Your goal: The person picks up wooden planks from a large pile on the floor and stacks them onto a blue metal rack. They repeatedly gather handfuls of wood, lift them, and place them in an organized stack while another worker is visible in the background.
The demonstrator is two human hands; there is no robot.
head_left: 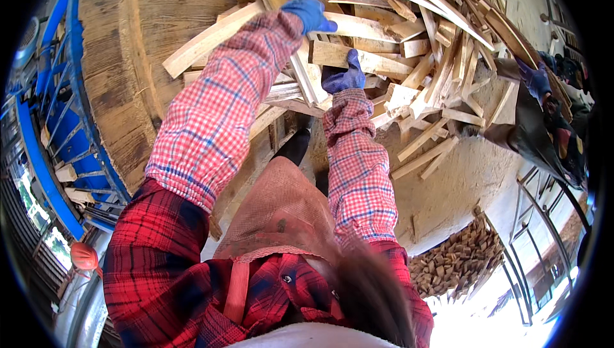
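Blue gloves are covering both your hands as you are reaching into the heap of wood offcuts (441, 86) at twelve o'clock. Your left hand (308, 14) is curling over a long pale plank (211, 39) running out toward ten o'clock, fingers wrapped on its top edge. Your right hand (344, 78) is pressing against a short block (358, 59) just above it; you cannot tell whether those fingers are closing round it. A big round wooden table (128, 60) is lying at nine o'clock.
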